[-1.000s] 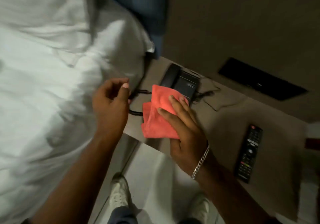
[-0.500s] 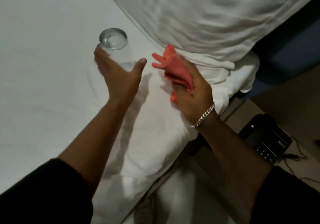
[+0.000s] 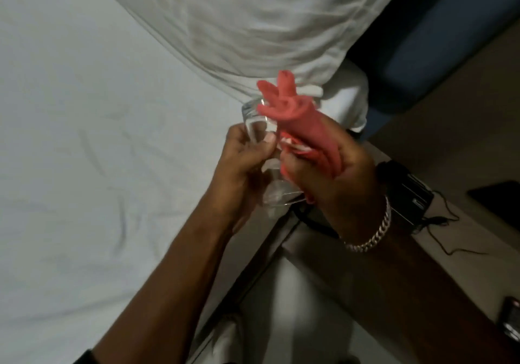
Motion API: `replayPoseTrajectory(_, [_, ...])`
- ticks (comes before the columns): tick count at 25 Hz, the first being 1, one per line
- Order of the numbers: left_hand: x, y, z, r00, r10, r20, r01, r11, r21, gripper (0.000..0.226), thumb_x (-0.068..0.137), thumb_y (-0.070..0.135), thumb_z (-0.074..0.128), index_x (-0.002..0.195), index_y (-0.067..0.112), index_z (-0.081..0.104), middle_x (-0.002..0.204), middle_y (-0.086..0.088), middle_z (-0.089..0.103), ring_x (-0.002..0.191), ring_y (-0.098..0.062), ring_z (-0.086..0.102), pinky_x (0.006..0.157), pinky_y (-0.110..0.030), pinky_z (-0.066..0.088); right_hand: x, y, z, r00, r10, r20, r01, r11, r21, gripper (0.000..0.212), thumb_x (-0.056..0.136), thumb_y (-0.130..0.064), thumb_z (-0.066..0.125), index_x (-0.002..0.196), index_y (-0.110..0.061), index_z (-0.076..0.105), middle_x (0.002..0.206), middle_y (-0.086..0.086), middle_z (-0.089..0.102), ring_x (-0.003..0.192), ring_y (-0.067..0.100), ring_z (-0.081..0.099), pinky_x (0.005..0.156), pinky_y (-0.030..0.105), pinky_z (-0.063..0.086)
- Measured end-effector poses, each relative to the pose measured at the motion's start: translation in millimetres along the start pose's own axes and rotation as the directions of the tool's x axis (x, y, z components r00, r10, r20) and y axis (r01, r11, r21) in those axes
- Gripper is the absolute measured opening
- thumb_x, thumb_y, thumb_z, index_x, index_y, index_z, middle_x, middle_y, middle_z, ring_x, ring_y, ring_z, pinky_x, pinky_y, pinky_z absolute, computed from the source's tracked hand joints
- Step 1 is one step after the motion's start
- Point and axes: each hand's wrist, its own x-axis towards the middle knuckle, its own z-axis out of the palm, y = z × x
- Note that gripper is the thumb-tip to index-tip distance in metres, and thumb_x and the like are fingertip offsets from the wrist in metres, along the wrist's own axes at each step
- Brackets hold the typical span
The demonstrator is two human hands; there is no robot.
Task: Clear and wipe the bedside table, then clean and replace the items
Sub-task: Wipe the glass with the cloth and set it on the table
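Note:
My left hand (image 3: 239,164) grips a clear drinking glass (image 3: 257,121), lifted above the bed's edge and tilted. My right hand (image 3: 334,175), with a silver bracelet at the wrist, holds a bunched red cloth (image 3: 292,116) pressed against the glass's side. The cloth's folds stick up above my fingers and hide part of the glass. The bedside table (image 3: 478,254) lies at the right, partly behind my right forearm.
A white bed sheet (image 3: 98,138) fills the left, with a white pillow (image 3: 253,20) at the top. A black telephone (image 3: 410,192) with cords sits on the table. A remote's end (image 3: 510,321) shows at the right edge. A blue headboard (image 3: 439,34) stands behind.
My left hand has picked the glass up off the bed and brought it toward the table side. My right hand moved the cloth against the glass.

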Motion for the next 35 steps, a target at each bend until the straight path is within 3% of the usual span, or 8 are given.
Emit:
replayPoseTrajectory(2, [-6.1, -20.9, 29.1, 0.994, -0.101, 0.047, 0.108, 0.978, -0.176, 0.024, 0.085, 0.005, 0.052, 0.109, 0.005, 0.052, 0.091, -0.012, 0.063, 0.081, -0.023, 0.063, 0.075, -0.035, 0.055, -32.4, 3.3, -31.6, 0.999, 0.027, 0.031, -0.026, 0.998, -0.053, 0.046, 0.084, -0.012, 0.067, 0.129, -0.017, 0.057, 0.137, 0.002, 0.058, 0.126, 0.014, 0.052, 0.101, 0.036, 0.048])
replayPoseTrajectory(7, [-26.2, -87.8, 108.8, 0.952, -0.292, 0.09, 0.304, 0.934, -0.188, 0.043, 0.077, 0.017, 0.056, 0.118, 0.002, 0.052, 0.103, -0.02, 0.05, 0.084, -0.027, 0.055, 0.079, -0.039, 0.049, -114.1, 2.3, -124.8, 0.923, 0.012, -0.384, -0.031, 0.999, -0.042, 0.03, 0.085, -0.015, 0.066, 0.102, -0.04, 0.069, 0.09, -0.022, 0.074, 0.079, -0.011, 0.065, 0.065, 0.006, 0.051])
replayPoseTrajectory(11, [-41.7, -139.0, 160.8, 0.942, -0.315, 0.114, 0.326, 0.939, -0.108, 0.046, 0.076, 0.015, 0.053, 0.12, 0.003, 0.047, 0.113, -0.024, 0.044, 0.102, -0.034, 0.046, 0.096, -0.044, 0.036, -161.9, -3.1, -165.8, 0.946, -0.077, -0.314, -0.081, 0.885, -0.458, 0.053, 0.08, -0.013, 0.065, 0.13, -0.028, 0.055, 0.138, -0.002, 0.055, 0.123, 0.001, 0.053, 0.097, 0.02, 0.049])
replayPoseTrajectory(15, [-59.3, -169.4, 204.9, 0.915, -0.335, 0.223, 0.348, 0.937, -0.02, 0.043, 0.083, 0.021, 0.05, 0.119, -0.002, 0.056, 0.091, -0.016, 0.063, 0.077, -0.027, 0.061, 0.072, -0.036, 0.051, -194.9, -22.1, -223.4, 0.903, 0.048, -0.428, -0.23, 0.894, -0.385, 0.043, 0.089, -0.015, 0.058, 0.13, -0.031, 0.055, 0.109, -0.015, 0.069, 0.098, 0.006, 0.067, 0.083, 0.04, 0.058])
replayPoseTrajectory(19, [-67.9, -196.5, 260.4, 0.959, -0.235, 0.159, 0.211, 0.965, 0.153, 0.058, 0.08, 0.035, 0.061, 0.119, -0.007, 0.053, 0.115, -0.027, 0.06, 0.104, -0.038, 0.056, 0.088, -0.045, 0.046, -235.6, -33.3, -244.6, 0.916, -0.118, -0.385, -0.197, 0.704, -0.683, 0.061, 0.082, -0.025, 0.06, 0.139, -0.036, 0.04, 0.153, -0.001, 0.036, 0.134, 0.012, 0.043, 0.099, 0.036, 0.051])
replayPoseTrajectory(24, [-72.7, -225.0, 280.5, 0.969, -0.222, 0.106, 0.202, 0.964, 0.171, 0.04, 0.095, 0.027, 0.049, 0.116, -0.006, 0.054, 0.09, -0.018, 0.06, 0.08, -0.024, 0.057, 0.075, -0.036, 0.046, -257.4, -34.0, -279.3, 0.853, -0.03, -0.521, -0.197, 0.906, -0.375, 0.049, 0.083, -0.026, 0.059, 0.124, -0.053, 0.049, 0.101, -0.027, 0.07, 0.079, -0.004, 0.068, 0.062, 0.009, 0.054])
replayPoseTrajectory(30, [-79.0, -253.2, 278.1, 0.93, -0.333, 0.156, 0.273, 0.909, 0.315, 0.028, 0.09, 0.032, 0.048, 0.087, 0.023, 0.074, 0.091, -0.006, 0.072, 0.091, -0.021, 0.066, 0.084, -0.039, 0.053, -265.2, -10.5, -279.9, 0.855, -0.033, -0.517, -0.311, 0.766, -0.563, 0.058, 0.083, -0.022, 0.064, 0.135, -0.038, 0.046, 0.144, -0.009, 0.049, 0.117, 0.008, 0.058, 0.089, 0.031, 0.057])
replayPoseTrajectory(35, [-70.1, -264.0, 272.8, 0.895, -0.372, 0.245, 0.369, 0.928, 0.059, 0.053, 0.098, 0.048, 0.035, 0.117, 0.008, 0.064, 0.1, -0.011, 0.071, 0.095, -0.026, 0.067, 0.086, -0.039, 0.055, -263.9, 5.7, -280.6, 0.726, 0.318, -0.609, -0.271, 0.947, 0.172, 0.027, 0.08, -0.022, 0.068, 0.101, -0.039, 0.069, 0.081, -0.005, 0.075, 0.077, 0.027, 0.071, 0.068, 0.044, 0.062])
